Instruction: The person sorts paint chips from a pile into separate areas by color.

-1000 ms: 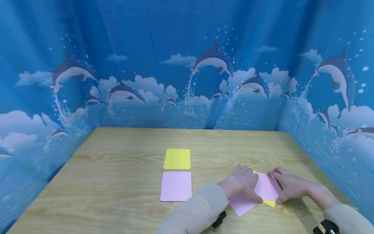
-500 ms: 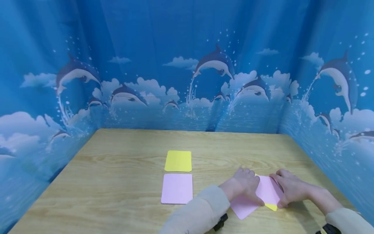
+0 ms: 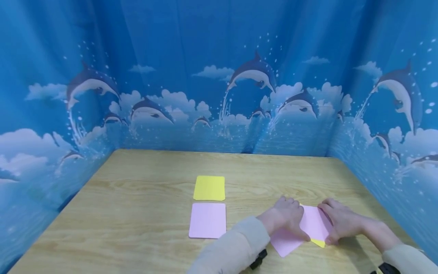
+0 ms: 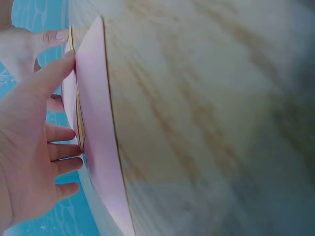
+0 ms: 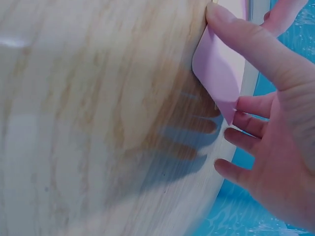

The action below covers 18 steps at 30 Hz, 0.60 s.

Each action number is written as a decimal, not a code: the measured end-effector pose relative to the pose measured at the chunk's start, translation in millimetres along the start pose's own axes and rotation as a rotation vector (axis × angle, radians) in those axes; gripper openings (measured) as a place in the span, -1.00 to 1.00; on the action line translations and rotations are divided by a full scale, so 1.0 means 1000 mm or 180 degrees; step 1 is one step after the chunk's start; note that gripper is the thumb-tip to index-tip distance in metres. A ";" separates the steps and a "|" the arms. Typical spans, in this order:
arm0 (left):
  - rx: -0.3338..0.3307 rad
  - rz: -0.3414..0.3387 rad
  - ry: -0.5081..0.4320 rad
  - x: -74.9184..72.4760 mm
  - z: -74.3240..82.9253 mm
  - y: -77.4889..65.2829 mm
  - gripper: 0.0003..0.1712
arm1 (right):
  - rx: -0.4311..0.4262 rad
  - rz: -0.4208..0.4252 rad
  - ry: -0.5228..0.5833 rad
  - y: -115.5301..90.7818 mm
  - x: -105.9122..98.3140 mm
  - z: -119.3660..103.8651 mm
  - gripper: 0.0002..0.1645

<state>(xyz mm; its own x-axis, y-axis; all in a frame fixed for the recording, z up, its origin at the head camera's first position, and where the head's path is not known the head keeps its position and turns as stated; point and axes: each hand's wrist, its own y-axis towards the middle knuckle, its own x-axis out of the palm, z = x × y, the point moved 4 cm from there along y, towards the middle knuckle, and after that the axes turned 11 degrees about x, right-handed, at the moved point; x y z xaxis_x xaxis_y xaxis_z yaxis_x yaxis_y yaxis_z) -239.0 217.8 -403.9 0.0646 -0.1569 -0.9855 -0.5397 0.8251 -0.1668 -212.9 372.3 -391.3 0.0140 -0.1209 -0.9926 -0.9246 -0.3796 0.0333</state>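
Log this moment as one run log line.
left grip: holds pink card, left side | right grip: holds its right side | yellow card: peeks out beneath | other yellow card: flat on table

Looks papery and matt on the pink sheets (image 3: 315, 221), wood-grained on the tabletop (image 3: 137, 213), cloth-like on the curtain (image 3: 202, 42)

Head view: yellow card (image 3: 319, 243) mostly hidden beneath upper pink card (image 3: 313, 222), only corners showing. Left hand (image 3: 286, 217) covers part of lower pink card (image 3: 284, 244). Left sleeve (image 3: 232, 247) cut off at bottom, right sleeve (image 3: 408, 258) at corner; black wrist device (image 3: 389, 268) clipped below. Left wrist view: right hand (image 4: 22, 46) cut by left edge; surface (image 4: 236, 128) blurred toward the right.
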 end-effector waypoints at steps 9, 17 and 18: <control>0.0007 -0.0069 0.0009 -0.002 -0.002 0.000 -0.16 | -0.0022 -0.0146 0.0119 0.000 -0.004 -0.010 0.12; 0.0008 -0.0064 -0.0095 -0.002 -0.003 -0.004 -0.04 | 0.0012 -0.0038 0.0013 -0.003 -0.004 -0.015 0.10; 0.0000 -0.0061 -0.0119 -0.002 -0.003 -0.004 -0.05 | -0.0005 -0.0022 0.0017 -0.004 -0.006 -0.015 0.09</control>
<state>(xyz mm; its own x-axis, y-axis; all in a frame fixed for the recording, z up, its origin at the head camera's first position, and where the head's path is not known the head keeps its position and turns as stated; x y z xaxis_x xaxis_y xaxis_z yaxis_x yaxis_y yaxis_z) -239.6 213.5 -401.5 0.1062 -0.1524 -0.9826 -0.5381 0.8222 -0.1857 -203.6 360.2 -384.1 0.0225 -0.1231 -0.9921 -0.9239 -0.3818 0.0265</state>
